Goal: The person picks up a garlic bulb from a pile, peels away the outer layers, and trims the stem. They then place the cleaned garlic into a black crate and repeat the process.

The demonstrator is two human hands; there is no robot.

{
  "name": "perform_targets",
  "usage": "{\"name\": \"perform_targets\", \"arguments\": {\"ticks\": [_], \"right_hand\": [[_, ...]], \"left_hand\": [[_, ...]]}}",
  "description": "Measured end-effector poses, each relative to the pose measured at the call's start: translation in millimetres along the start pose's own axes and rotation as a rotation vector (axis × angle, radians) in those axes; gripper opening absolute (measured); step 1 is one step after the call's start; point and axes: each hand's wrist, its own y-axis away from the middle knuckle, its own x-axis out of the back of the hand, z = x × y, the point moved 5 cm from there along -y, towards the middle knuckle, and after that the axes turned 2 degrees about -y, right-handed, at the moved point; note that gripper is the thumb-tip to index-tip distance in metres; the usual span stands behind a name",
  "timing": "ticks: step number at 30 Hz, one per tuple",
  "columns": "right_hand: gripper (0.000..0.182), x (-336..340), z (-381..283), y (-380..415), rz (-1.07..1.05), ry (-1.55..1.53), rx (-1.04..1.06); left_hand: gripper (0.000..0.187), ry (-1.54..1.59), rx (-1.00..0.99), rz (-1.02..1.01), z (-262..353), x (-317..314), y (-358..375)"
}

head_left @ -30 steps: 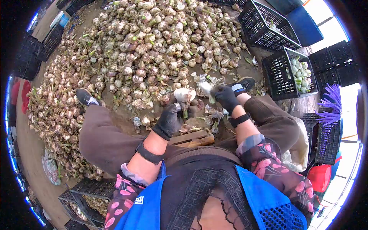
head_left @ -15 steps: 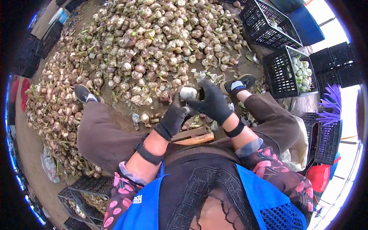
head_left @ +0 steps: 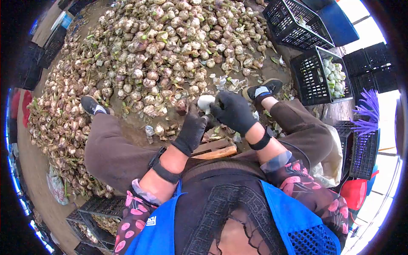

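Note:
A peeled white garlic bulb (head_left: 206, 102) is held in front of my lap, between my two dark-gloved hands. My left hand (head_left: 193, 127) grips it from the left with fingers curled. My right hand (head_left: 233, 111) is closed against its right side, fingertips touching it; whether they pinch a bit of skin is hidden. Just beyond the hands lies a big heap of unpeeled garlic (head_left: 170, 46) with dirty skins and some green stems. Shed garlic skins (head_left: 229, 80) litter the ground near my right shoe. A wooden-handled piece (head_left: 216, 153) lies below my wrists, close to my lap.
On the right stands a black crate (head_left: 308, 78) holding cleaned white garlic (head_left: 334, 76). Another black crate (head_left: 297, 25) sits behind it. A purple bundle of strips (head_left: 366, 112) hangs over crates at far right. More crates (head_left: 95, 216) with garlic stand at lower left.
The bulb has shifted slightly up and left and shows a smoother white side. My right hand's fingers have closed in and moved a little left along it.

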Motion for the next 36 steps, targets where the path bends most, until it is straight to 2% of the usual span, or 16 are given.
{"name": "perform_targets", "arguments": {"ticks": [3,5,13,14,17,19,21,24,27,29,30,31,32,33,35,36], "right_hand": [[0.019,-3.4,8.3,-3.0,-0.019,-0.148,0.072],[0.019,-5.4,29.7,-2.6,-0.006,-0.154,-0.025],[0.025,-20.7,114.3,-1.2,0.259,-0.243,-0.263],[0.029,-24.0,123.9,0.9,0.051,-0.018,-0.332],[0.023,-51.0,156.2,7.3,-0.107,-0.241,-0.534],[0.027,-43.9,129.4,10.4,-0.131,-0.32,-0.531],[0.029,-30.2,101.5,8.8,0.165,-0.476,-0.304],[0.03,-28.9,73.8,5.9,0.077,-0.573,-0.319],[0.029,-8.5,33.2,3.3,-0.131,-0.167,-0.352],[0.035,-8.4,29.0,2.2,-0.053,-0.222,-0.253],[0.035,-13.0,30.8,2.3,-0.053,-0.221,-0.254],[0.032,-19.6,34.6,2.5,-0.003,-0.591,-0.288],[0.03,-23.6,37.4,2.2,0.047,-0.962,-0.315],[0.03,-21.6,38.1,1.8,0.046,-0.961,-0.314],[0.036,-28.1,35.3,5.1,-0.272,-0.847,-0.316],[0.037,-29.0,37.2,2.2,-0.215,-0.813,-0.225]], "left_hand": [[0.059,0.23,0.102,0.015,-7.7,5.7,0.3],[0.059,0.702,0.241,-0.092,-3.8,1.3,3.4],[0.056,0.611,0.199,-0.173,1.2,-15.9,3.7],[0.054,0.623,0.193,-0.179,2.9,-13.3,4.0],[0.046,0.737,0.335,-0.19,-21.7,1.1,-3.2],[0.042,0.928,0.472,-0.157,-36.6,3.8,-3.0],[0.039,0.926,0.476,-0.153,-47.1,3.4,-5.0],[0.039,1.048,0.498,-0.172,-46.9,-0.2,-4.4],[0.043,0.922,0.412,-0.116,-30.8,2.3,-0.4],[0.055,0.632,0.183,-0.146,-20.9,4.4,1.0],[0.072,0.185,0.211,-0.076,-18.4,8.6,-1.4],[0.072,0.185,0.21,-0.078,-19.6,7.2,-0.8],[0.076,-0.208,0.01,-0.048,-12.7,8.3,-0.7],[0.079,-0.6,-0.193,-0.016,0.2,4.7,1.2],[0.081,-0.657,-0.117,-0.03,5.0,2.0,2.7],[0.078,-0.401,0.0,0.014,2.2,4.4,1.9]]}}
